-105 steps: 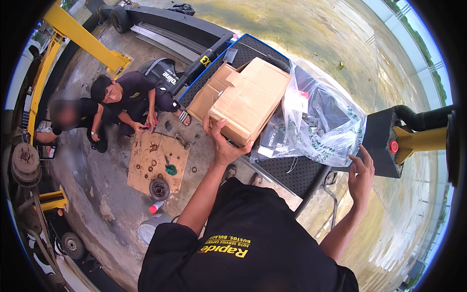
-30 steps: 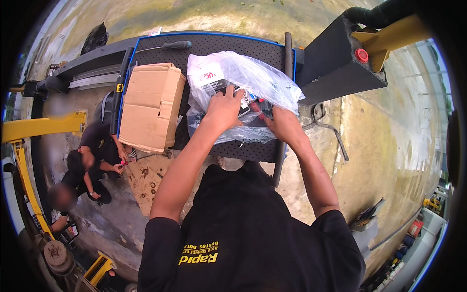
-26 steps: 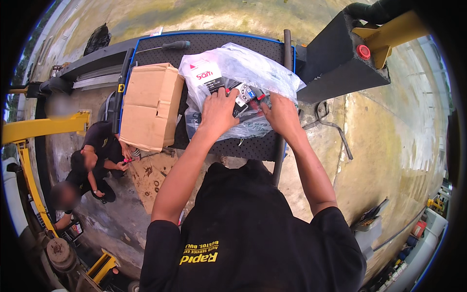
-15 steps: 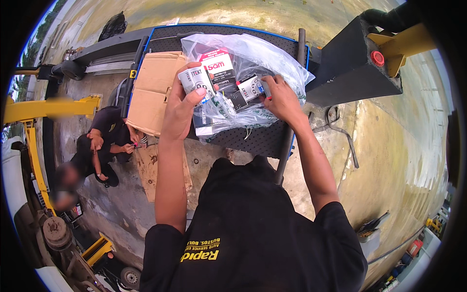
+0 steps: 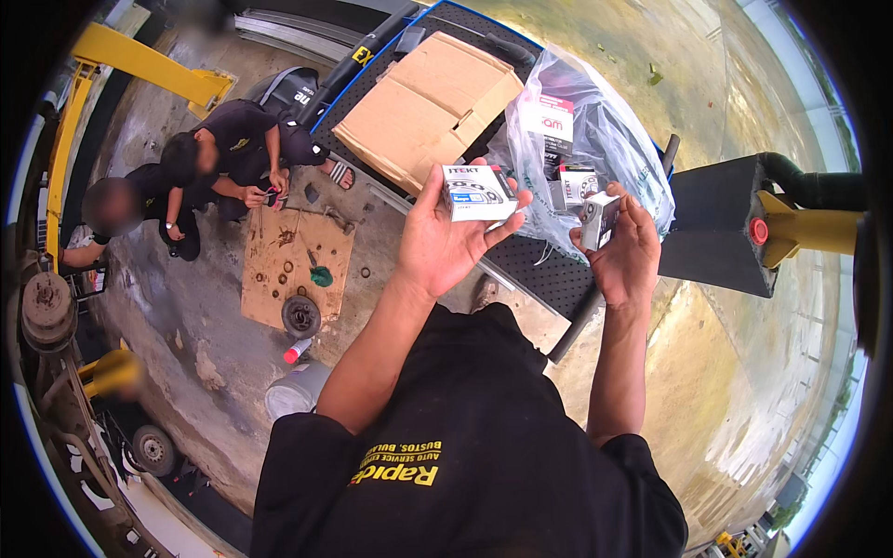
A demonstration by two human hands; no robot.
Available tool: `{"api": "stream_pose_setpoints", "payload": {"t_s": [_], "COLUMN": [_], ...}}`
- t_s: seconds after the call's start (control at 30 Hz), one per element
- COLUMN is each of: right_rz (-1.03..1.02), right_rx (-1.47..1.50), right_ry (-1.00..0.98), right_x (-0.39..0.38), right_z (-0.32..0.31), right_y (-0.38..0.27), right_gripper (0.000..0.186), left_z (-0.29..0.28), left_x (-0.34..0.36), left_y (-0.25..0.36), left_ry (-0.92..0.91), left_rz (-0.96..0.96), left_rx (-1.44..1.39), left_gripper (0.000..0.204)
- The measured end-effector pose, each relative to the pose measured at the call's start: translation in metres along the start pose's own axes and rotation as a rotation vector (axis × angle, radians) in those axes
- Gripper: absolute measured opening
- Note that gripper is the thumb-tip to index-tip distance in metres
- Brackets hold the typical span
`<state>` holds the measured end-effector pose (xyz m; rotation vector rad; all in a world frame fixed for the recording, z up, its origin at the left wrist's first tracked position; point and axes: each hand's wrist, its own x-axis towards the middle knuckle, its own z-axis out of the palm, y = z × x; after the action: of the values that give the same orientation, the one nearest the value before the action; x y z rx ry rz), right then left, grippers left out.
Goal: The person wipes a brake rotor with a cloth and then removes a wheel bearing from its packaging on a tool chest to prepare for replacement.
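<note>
In my left hand (image 5: 442, 232) rests a white small-parts box (image 5: 477, 192) with pictures of ring-shaped bearings, its printed face up, my fingers around its edges. My right hand (image 5: 625, 246) grips a similar white and dark box (image 5: 598, 221), turned on its side, between thumb and fingers. Just beyond my right hand lies a clear plastic bag (image 5: 605, 112) on the cart. Through it show a red and white box (image 5: 555, 121) and another white box with bearing pictures (image 5: 577, 183).
A brown cardboard box (image 5: 428, 107) sits on the black perforated cart top (image 5: 558, 270). To the left, two people (image 5: 223, 158) crouch beside a cardboard sheet (image 5: 279, 270) bearing rings and a green cloth (image 5: 321, 276). A dark lift post (image 5: 716, 228) stands at right.
Both hands have drawn back from the bag, each bringing a small box toward me. My view has swung left, showing more of the crouching people and the cardboard sheet.
</note>
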<state>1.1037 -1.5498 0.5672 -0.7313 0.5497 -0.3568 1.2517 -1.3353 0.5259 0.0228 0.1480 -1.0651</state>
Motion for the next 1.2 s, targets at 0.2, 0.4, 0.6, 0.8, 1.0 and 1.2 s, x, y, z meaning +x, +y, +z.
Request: {"api": "stream_pose_setpoints", "payload": {"t_s": [0.2, 0.4, 0.6, 0.8, 1.0, 1.2], "right_rz": [-0.274, -0.483, -0.335, 0.076, -0.065, -0.094], "right_rx": [-0.575, -0.968, -1.047, -0.859, -0.865, -1.014], "right_ry": [-0.253, -0.458, -0.505, -0.771, -0.958, -1.047], "right_x": [-0.018, -0.033, -0.056, -0.086, -0.132, -0.177], "right_z": [0.051, 0.093, 0.093, 0.068, 0.075, 0.096], "right_y": [0.058, 0.082, 0.089, 0.105, 0.121, 0.137], "right_gripper": [0.023, 0.025, 0.015, 0.021, 0.027, 0.033], "left_z": [-0.019, -0.011, -0.010, -0.027, -0.041, -0.050], "left_x": [-0.033, -0.085, -0.128, -0.172, -0.209, -0.256], "left_y": [0.004, 0.002, -0.039, -0.089, -0.125, -0.132], "left_ry": [0.078, 0.104, 0.033, 0.044, 0.352, 0.236], "left_rz": [0.142, 0.298, 0.549, 0.798, 0.918, 0.866], "left_rx": [0.059, 0.142, 0.119, 0.136, 0.290, 0.200], "left_gripper": [0.056, 0.054, 0.055, 0.055, 0.045, 0.061]}}
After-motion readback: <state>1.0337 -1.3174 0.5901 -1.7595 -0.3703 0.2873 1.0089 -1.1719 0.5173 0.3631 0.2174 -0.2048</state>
